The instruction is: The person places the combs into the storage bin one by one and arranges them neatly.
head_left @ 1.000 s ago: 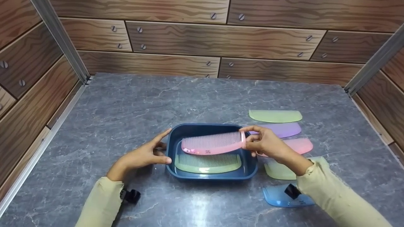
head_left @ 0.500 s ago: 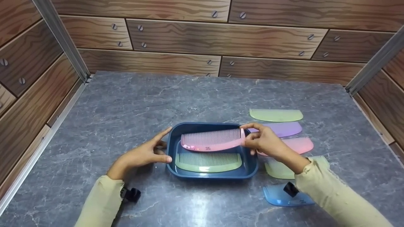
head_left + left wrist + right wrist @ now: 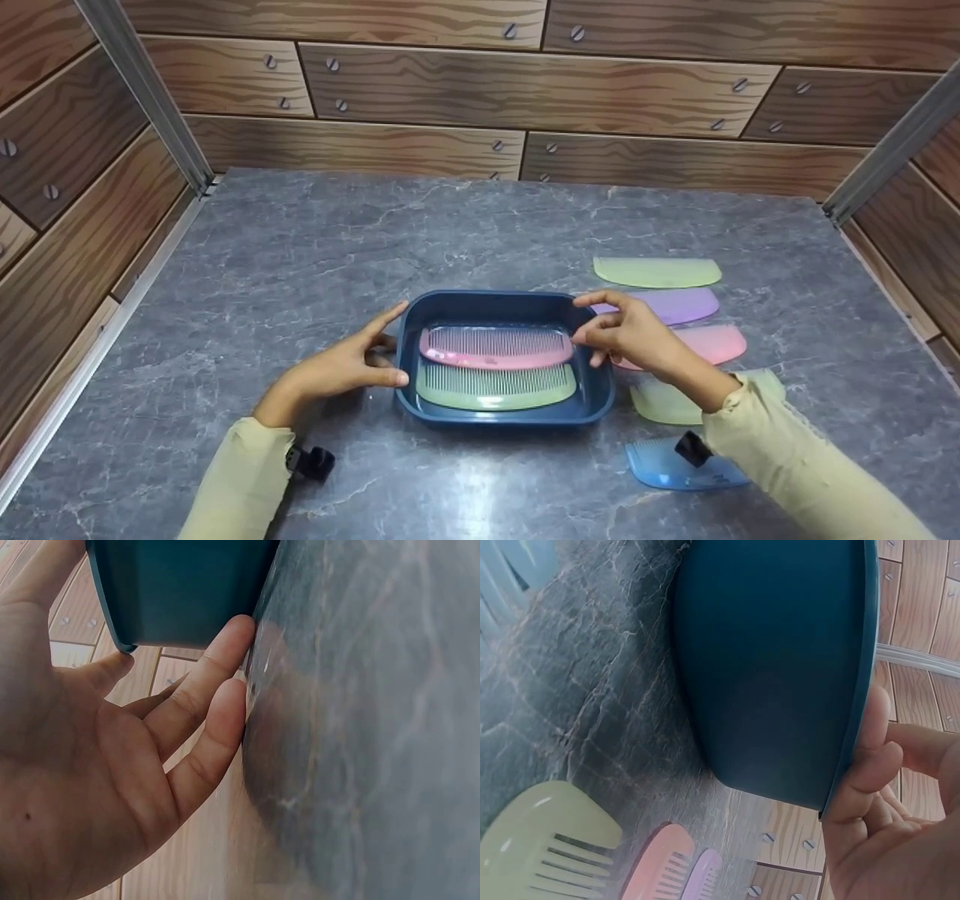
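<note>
A dark blue plastic tub [image 3: 510, 418] stands on the table, with a pink comb [image 3: 491, 360] and a light green comb [image 3: 491, 401] lying in it, the pink one behind and slightly overlapping the green. My left hand [image 3: 337, 367] spreads thumb and fingers against the tub's left end; in the left wrist view, fingertips [image 3: 236, 630] rest low by the table. At the right rim is my right hand [image 3: 637, 335], fingers loosely bent, holding nothing. Seen from the right wrist, its fingers [image 3: 875, 720] reach over the rim of the tub [image 3: 780, 675].
Right of the tub, more combs lie in a column: light green [image 3: 657, 274], purple [image 3: 686, 304], pink [image 3: 721, 345], another light green [image 3: 664, 405] and blue [image 3: 667, 469]. My right hand and sleeve partly cover several. Wood-patterned panels [image 3: 480, 90] enclose the grey marbled table [image 3: 337, 240].
My right hand has let go of the pink comb, which was tilted above the tub and now lies flat in it behind the green comb. The left hand has stayed at the tub.
</note>
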Demonstrator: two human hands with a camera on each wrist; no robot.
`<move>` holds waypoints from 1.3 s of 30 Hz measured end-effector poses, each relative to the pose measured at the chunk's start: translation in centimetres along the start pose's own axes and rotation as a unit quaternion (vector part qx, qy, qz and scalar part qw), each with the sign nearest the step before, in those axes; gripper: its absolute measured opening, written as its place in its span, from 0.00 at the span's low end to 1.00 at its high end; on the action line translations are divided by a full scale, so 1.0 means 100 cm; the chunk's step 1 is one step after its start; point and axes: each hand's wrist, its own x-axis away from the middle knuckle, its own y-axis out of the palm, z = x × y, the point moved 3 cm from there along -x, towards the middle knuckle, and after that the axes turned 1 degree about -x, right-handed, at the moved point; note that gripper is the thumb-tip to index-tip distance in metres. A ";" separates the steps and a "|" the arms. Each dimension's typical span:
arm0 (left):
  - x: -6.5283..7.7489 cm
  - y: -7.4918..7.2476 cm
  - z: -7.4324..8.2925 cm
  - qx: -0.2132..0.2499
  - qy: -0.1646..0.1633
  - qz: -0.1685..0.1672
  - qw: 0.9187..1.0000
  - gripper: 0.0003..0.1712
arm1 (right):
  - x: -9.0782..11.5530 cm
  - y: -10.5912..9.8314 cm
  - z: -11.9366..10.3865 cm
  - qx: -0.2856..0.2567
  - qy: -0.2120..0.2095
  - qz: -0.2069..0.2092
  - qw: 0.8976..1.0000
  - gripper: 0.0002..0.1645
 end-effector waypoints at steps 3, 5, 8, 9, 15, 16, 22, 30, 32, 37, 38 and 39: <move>0.000 0.000 0.000 0.000 -0.002 0.001 1.000 0.59 | 0.001 0.000 0.000 0.000 0.001 -0.001 1.000 0.28; 0.000 0.000 0.000 -0.001 -0.002 0.003 1.000 0.59 | 0.001 0.000 0.000 -0.001 0.000 -0.002 1.000 0.28; 0.001 -0.001 -0.001 -0.003 -0.001 0.004 1.000 0.60 | 0.003 -0.001 0.000 -0.002 -0.002 -0.004 1.000 0.27; 0.001 -0.001 -0.001 -0.002 0.001 0.004 1.000 0.60 | 0.003 -0.002 0.000 -0.002 -0.003 -0.005 1.000 0.27; 0.001 -0.001 -0.001 0.004 -0.002 0.006 1.000 0.60 | 0.007 -0.004 -0.004 -0.006 -0.009 -0.016 1.000 0.27; 0.001 -0.001 -0.002 0.004 -0.004 0.008 1.000 0.59 | 0.007 -0.004 -0.004 -0.008 -0.010 -0.019 1.000 0.27; 0.001 -0.001 -0.003 0.007 -0.008 0.005 1.000 0.60 | 0.009 -0.002 -0.009 -0.018 -0.026 -0.032 0.999 0.29; 0.001 -0.001 -0.003 -0.001 -0.011 0.009 1.000 0.59 | 0.006 0.005 -0.014 -0.014 -0.048 -0.047 0.998 0.29; 0.001 0.000 -0.002 0.000 -0.010 0.008 1.000 0.59 | 0.004 0.009 -0.015 -0.016 -0.051 -0.051 0.997 0.28; 0.001 0.000 -0.001 0.001 -0.011 0.007 1.000 0.60 | -0.002 0.016 -0.015 -0.014 -0.053 -0.061 0.997 0.26; 0.001 0.000 -0.001 0.000 -0.011 0.007 1.000 0.59 | -0.003 0.018 -0.015 -0.013 -0.053 -0.065 0.996 0.26; 0.001 0.000 -0.001 0.001 -0.010 0.008 1.000 0.59 | -0.004 0.020 -0.015 -0.011 -0.057 -0.070 0.996 0.25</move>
